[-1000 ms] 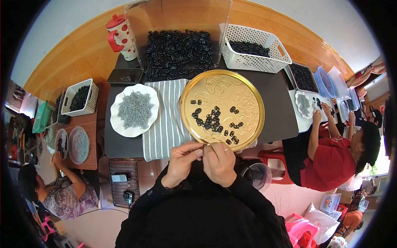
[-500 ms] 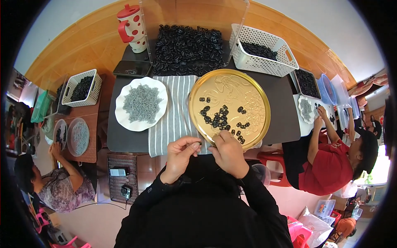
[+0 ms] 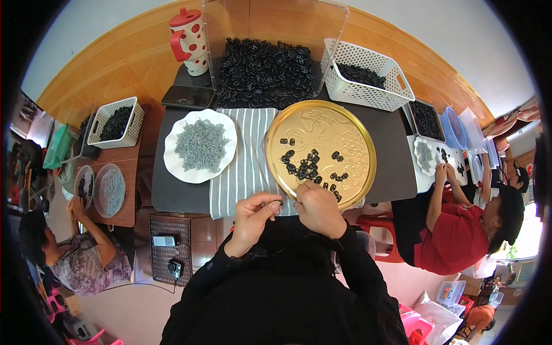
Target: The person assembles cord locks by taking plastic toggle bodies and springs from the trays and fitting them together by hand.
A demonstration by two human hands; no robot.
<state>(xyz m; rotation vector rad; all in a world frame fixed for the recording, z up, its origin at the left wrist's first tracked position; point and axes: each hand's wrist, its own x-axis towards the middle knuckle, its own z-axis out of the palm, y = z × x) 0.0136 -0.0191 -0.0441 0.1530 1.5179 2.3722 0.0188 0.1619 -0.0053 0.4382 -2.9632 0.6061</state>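
Note:
My left hand [image 3: 252, 221] is closed in a pinch in front of the striped cloth, with a small black plastic piece [image 3: 280, 202] between thumb and forefinger. My right hand [image 3: 319, 210] is curled shut at the near rim of the round gold tray [image 3: 356, 126]; whatever its fingers hold is hidden. Loose small black plastic pieces [image 3: 307, 164] lie in a cluster on the tray, some of them apart from it. A white scalloped plate [image 3: 172, 163] of small grey rod-like parts [image 3: 201, 145] stands to the left.
A clear-sided bin of black pieces [image 3: 264, 72] stands behind, beside a white perforated basket [image 3: 368, 95]. A dotted tumbler [image 3: 190, 46] and a dark phone-like slab [image 3: 187, 96] sit at the back left. Co-workers sit left [image 3: 86, 253] and right [image 3: 454, 236].
My right hand has curled more tightly at the tray's rim. My left hand keeps its pinch on the black piece. The view has shifted slightly, and the right co-worker's hands have come together.

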